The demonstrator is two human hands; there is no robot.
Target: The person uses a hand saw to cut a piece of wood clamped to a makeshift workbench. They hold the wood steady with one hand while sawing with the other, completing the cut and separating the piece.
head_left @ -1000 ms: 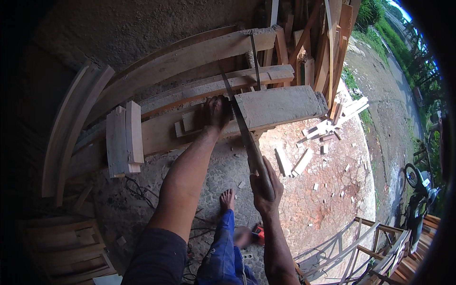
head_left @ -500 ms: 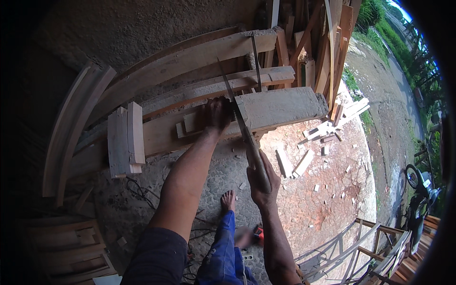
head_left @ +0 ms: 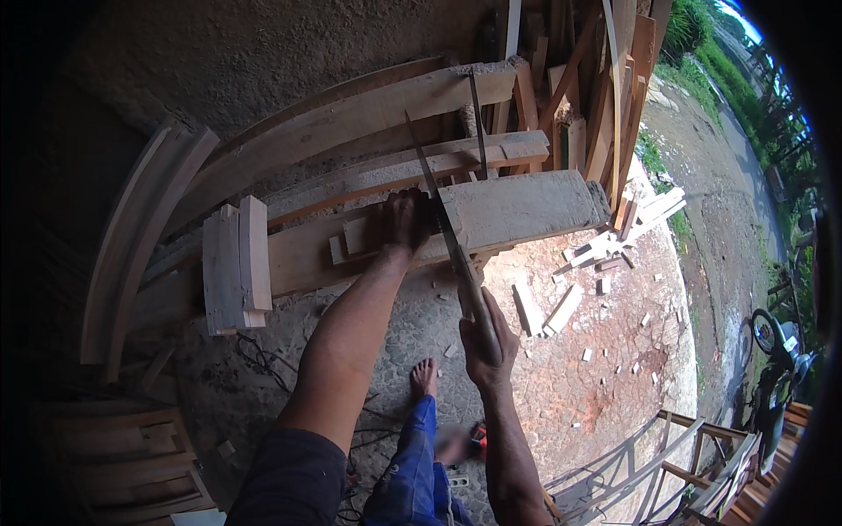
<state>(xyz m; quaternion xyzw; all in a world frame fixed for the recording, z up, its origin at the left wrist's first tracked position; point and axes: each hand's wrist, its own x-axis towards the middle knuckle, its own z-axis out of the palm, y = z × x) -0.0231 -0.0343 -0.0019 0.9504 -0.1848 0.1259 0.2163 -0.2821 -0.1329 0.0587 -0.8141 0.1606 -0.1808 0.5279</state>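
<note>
My right hand (head_left: 488, 344) is wrapped round the handle of a handsaw (head_left: 449, 223). The saw's long blade points away from me and crosses a thick pale timber beam (head_left: 524, 209). Just left of the blade, my left hand (head_left: 408, 219) is closed and pressed down on a wooden piece (head_left: 358, 235) lying along the beam; its fingers are in deep shadow. The cut under the blade is too dark to make out.
Two short wood blocks (head_left: 237, 263) lie across the timber at left. Long boards (head_left: 368, 110) rest along the wall. Upright planks (head_left: 605, 114) lean at the far right. Offcuts (head_left: 561, 309) litter the ground. A motorcycle (head_left: 776, 368) stands at right.
The whole view has shifted slightly, so the scene sits a little lower and further right. Both hands keep their holds, and the saw stays across the beam with little visible movement.
</note>
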